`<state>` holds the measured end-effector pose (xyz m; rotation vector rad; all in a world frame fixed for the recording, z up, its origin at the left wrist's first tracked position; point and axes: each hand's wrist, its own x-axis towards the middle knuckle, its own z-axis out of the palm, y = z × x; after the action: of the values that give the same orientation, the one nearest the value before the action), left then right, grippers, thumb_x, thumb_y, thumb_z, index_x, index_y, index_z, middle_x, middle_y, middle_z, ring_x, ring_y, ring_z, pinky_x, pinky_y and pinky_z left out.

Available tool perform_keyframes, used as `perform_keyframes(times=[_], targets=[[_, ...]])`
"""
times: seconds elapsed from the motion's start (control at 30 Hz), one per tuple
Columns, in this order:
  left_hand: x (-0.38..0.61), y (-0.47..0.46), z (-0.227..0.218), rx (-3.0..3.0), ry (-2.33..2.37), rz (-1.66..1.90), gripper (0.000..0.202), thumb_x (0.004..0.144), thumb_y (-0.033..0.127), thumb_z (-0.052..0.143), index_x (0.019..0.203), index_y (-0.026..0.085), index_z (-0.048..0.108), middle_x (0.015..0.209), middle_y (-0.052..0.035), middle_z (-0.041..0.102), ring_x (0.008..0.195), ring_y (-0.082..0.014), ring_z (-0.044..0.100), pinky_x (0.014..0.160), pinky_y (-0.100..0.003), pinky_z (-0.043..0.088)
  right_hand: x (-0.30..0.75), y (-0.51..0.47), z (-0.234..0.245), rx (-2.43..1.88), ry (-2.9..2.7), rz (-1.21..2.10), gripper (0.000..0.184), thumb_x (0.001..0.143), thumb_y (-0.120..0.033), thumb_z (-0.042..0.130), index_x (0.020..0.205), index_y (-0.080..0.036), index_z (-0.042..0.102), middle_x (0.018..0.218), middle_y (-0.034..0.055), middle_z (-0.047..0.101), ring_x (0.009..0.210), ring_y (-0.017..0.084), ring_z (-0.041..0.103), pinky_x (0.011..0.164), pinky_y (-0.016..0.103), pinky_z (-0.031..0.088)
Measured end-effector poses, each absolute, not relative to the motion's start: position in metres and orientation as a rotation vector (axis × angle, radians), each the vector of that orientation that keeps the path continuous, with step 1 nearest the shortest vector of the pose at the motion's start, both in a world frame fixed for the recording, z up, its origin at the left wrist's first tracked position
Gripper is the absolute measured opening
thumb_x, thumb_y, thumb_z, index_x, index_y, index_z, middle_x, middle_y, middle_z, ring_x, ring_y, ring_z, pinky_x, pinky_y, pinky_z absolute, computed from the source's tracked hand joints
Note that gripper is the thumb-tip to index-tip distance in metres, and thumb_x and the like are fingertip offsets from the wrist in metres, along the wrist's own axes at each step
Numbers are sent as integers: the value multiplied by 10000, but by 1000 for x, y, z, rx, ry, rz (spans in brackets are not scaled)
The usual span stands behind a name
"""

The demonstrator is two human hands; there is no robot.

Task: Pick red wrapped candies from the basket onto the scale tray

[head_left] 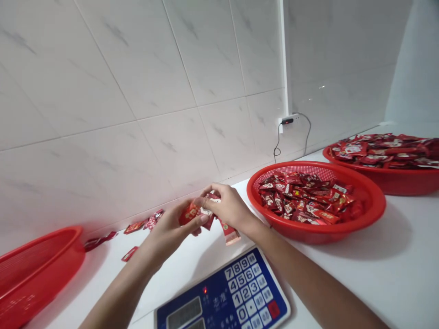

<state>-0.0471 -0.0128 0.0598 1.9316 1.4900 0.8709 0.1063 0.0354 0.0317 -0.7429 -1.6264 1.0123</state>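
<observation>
My left hand [171, 228] and my right hand [229, 206] meet above the white counter, both closed on a small bunch of red sachets [200, 211]. One red sachet [230, 232] hangs down below my right hand. Just below my hands lies a weighing scale [236, 292] with a blue keypad and a small red light. A red plastic basket [370, 208] holding many red sachets stands to the right of my right hand.
A second red basket [394, 178] heaped with red sachets stands at the far right. Another red basket [34, 269] sits at the left edge. Loose red sachets [144, 224] lie along the tiled wall. A black cable [276, 148] hangs from a wall socket.
</observation>
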Motion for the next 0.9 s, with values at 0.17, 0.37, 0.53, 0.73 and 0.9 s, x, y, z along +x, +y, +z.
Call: perform_keyframes(times=[0.17, 0.37, 0.53, 0.73, 0.9], targets=[[-62, -26, 56, 2103, 1752, 904, 352, 798, 561, 538, 867, 216, 560, 731, -28, 657, 676, -210, 581, 615, -332, 436, 98, 33, 23, -794, -1681, 1044, 318, 743, -517, 726, 804, -214, 648, 702, -5, 627, 645, 134, 572, 594, 250, 416], [-77, -43, 66, 2094, 1959, 1019, 276, 785, 486, 513, 920, 252, 573, 739, -10, 694, 710, -236, 622, 648, -338, 450, 94, 40, 8, -899, -1617, 1013, 297, 797, -494, 675, 878, -218, 599, 732, 0, 611, 582, 127, 544, 581, 264, 426], [-100, -57, 79, 2097, 1969, 1107, 316, 791, 512, 521, 963, 265, 618, 821, -11, 713, 755, -236, 640, 612, -298, 463, 85, 32, 4, -990, -1517, 1126, 317, 864, -395, 583, 1119, -249, 464, 742, -24, 549, 592, 154, 567, 508, 274, 468], [-88, -68, 81, 2275, 2018, 1214, 258, 833, 386, 449, 922, 254, 652, 777, -18, 691, 661, -203, 605, 635, -305, 466, 81, 31, 4, -874, -1516, 1151, 232, 915, -139, 393, 1119, -229, 460, 739, -24, 508, 567, 128, 543, 577, 292, 510], [-84, -77, 86, 2338, 1925, 1240, 258, 877, 363, 427, 974, 264, 644, 836, -13, 697, 702, -180, 611, 674, -291, 469, 86, 34, 4, -847, -1655, 529, 231, 925, -108, 398, 1072, -217, 539, 1058, 74, 461, 852, 158, 550, 858, 381, 493]])
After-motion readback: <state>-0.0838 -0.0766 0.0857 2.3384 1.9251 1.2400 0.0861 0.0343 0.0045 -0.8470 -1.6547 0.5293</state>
